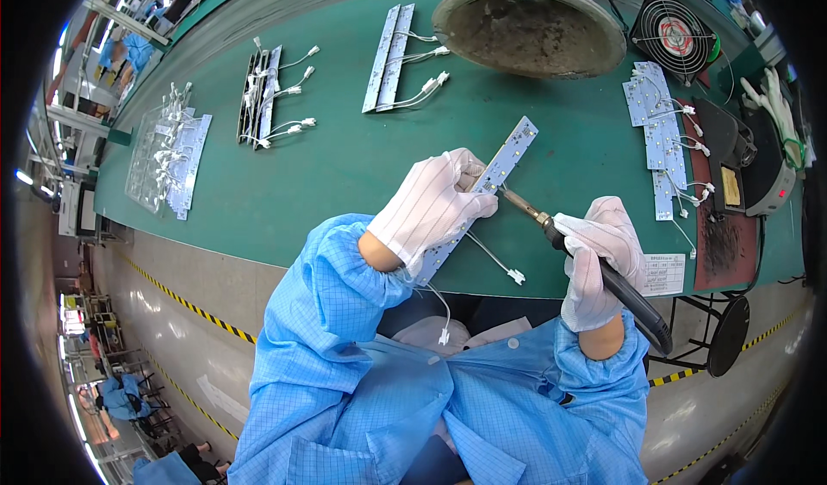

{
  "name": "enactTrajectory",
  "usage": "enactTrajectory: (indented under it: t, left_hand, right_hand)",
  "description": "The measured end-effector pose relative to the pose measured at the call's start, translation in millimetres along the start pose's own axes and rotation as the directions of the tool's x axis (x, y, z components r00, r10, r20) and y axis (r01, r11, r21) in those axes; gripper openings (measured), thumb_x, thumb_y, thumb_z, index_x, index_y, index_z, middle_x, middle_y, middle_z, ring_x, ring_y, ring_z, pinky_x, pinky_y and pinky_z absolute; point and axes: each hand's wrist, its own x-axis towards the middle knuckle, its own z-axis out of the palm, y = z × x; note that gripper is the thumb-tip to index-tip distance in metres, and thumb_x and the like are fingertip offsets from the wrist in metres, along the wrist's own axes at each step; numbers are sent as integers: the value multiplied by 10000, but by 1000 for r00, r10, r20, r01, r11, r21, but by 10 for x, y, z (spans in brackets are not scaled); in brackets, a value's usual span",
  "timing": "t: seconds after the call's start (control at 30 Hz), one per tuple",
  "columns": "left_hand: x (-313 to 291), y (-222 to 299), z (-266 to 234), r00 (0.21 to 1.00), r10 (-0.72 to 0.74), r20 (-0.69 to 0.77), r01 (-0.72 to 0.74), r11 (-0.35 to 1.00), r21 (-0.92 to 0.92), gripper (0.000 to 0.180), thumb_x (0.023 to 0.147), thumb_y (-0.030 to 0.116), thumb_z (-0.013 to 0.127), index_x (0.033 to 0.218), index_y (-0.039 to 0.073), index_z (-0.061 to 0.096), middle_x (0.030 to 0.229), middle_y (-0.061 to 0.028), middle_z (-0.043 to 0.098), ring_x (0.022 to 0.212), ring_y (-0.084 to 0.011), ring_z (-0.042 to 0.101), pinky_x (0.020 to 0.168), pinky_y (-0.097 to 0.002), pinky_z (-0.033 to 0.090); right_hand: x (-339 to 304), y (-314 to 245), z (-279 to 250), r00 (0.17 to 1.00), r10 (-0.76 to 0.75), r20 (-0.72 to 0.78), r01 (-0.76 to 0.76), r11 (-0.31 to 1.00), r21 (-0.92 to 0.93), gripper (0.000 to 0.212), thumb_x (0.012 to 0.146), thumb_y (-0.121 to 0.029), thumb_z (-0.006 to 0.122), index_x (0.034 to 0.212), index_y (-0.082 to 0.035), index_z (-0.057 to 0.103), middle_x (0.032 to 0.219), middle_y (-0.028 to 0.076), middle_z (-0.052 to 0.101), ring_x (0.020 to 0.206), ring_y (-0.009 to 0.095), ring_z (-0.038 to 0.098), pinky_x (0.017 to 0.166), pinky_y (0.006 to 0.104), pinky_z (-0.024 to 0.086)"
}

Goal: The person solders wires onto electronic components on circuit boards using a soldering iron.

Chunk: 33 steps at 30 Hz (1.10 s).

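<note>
My left hand [433, 199], in a white striped glove, grips a long white LED circuit board [514, 147] tilted above the green table. Two short white wires with a connector [515, 276] hang from the board. In my gloved right hand [606, 259] is a soldering iron [551, 231] with a dark handle. Its tip meets or nearly meets the board's right edge, close to my left fingertips; contact is too small to tell. My left fingers and palm cover the middle of the board.
More LED boards with wires lie at the left [196, 153], upper left [270, 89], top [389, 59] and right [659, 123]. A fume hood [530, 28] hangs over the far side. Soldering station [767, 158], fan [674, 35] and paper label sheet [663, 274] are rightward.
</note>
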Motion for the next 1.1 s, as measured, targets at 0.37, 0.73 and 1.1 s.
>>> enactTrajectory:
  t: [0.37,0.73,1.1]
  left_hand:
    - [1,21,-15,1000,-9,7,9,1000,1,349,727,235,709,897,-53,611,676,-200,598,605,-335,583,606,-385,483]
    - [-77,146,-223,978,-71,195,22,969,247,429,751,324,720,979,-31,638,771,-201,649,715,-341,643,677,-379,519]
    - [192,193,29,1000,13,-5,-13,996,86,386,776,291,705,967,-39,645,817,-231,654,806,-398,630,710,-437,497]
  right_hand:
    - [11,-40,-4,995,-54,87,64,990,-124,175,741,-53,506,867,-4,617,715,122,563,626,238,468,593,358,411]
    - [-14,109,-87,998,-61,-3,61,998,24,99,831,-23,453,856,5,544,847,165,643,680,258,520,647,396,458]
    - [-76,116,-97,993,-115,-34,108,980,-168,111,926,21,394,974,8,493,943,174,611,744,263,566,691,445,485]
